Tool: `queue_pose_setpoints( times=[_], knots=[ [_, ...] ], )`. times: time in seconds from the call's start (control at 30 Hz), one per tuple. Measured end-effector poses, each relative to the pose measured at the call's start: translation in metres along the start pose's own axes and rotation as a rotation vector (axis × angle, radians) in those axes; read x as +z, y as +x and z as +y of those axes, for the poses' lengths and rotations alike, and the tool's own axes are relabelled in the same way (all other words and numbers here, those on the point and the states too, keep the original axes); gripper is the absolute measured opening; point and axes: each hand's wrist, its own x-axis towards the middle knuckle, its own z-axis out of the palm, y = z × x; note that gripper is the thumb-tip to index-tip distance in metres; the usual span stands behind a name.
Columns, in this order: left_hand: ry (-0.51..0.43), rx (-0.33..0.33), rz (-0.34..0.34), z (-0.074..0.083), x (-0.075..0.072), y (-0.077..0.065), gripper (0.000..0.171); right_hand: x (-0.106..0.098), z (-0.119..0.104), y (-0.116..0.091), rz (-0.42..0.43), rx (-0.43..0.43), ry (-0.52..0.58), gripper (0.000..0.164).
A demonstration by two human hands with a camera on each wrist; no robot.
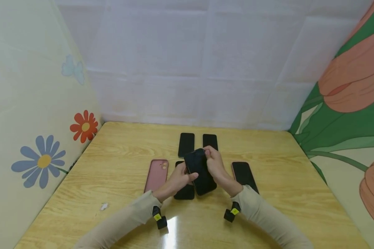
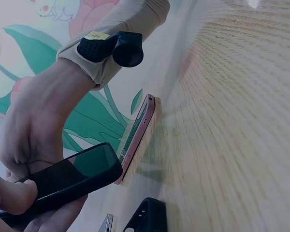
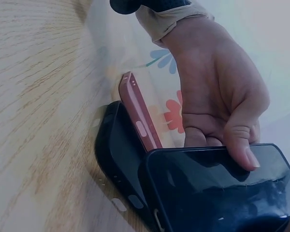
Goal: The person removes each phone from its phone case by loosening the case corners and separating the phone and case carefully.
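Above the table, both hands hold a black-cased phone (image 1: 200, 171) with its dark glossy screen facing up. My left hand (image 1: 177, 180) grips its left edge, thumb on the screen. My right hand (image 1: 216, 166) grips the upper right corner; in the left wrist view, that phone (image 2: 82, 171) is tilted. Beneath it lies a black phone case (image 1: 184, 192), partly covered; in the right wrist view the case (image 3: 121, 159) shows side cutouts. A pink phone case (image 1: 157, 174) with camera holes lies left of the hands.
Two dark phones (image 1: 186, 144) (image 1: 210, 141) lie farther back; the right one is partly hidden by the hand. A pink-edged phone (image 1: 244, 175) lies beside the right wrist. A small white scrap (image 1: 104, 206) is on the wooden table (image 1: 127, 145) at left. Cloth walls enclose it.
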Motion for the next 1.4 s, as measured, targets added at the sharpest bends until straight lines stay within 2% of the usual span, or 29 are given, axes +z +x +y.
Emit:
queue_pose_setpoints(
  times=[0.37, 0.67, 0.87, 1.17, 1.4],
  knots=[
    [-0.003, -0.007, 0.052, -0.0009, 0.0013, -0.0020, 0.046, -0.0010, -0.0042, -0.0020, -0.031, 0.000, -0.009, 0.025],
    [-0.022, -0.037, 0.082, -0.0017, 0.0026, -0.0041, 0.044, -0.0016, -0.0026, -0.0024, -0.055, 0.039, 0.014, 0.026],
    [0.084, 0.013, 0.102, -0.0008, 0.0008, -0.0040, 0.042, -0.0040, -0.0035, -0.0015, -0.100, 0.093, 0.048, 0.032],
    [0.052, 0.006, 0.104, -0.0002, -0.0012, -0.0029, 0.040, -0.0044, -0.0027, -0.0030, -0.127, 0.055, 0.093, 0.032],
    [0.034, -0.037, 0.147, -0.0003, -0.0012, -0.0024, 0.035, -0.0074, -0.0009, -0.0015, -0.164, 0.016, 0.049, 0.031]
  ],
)
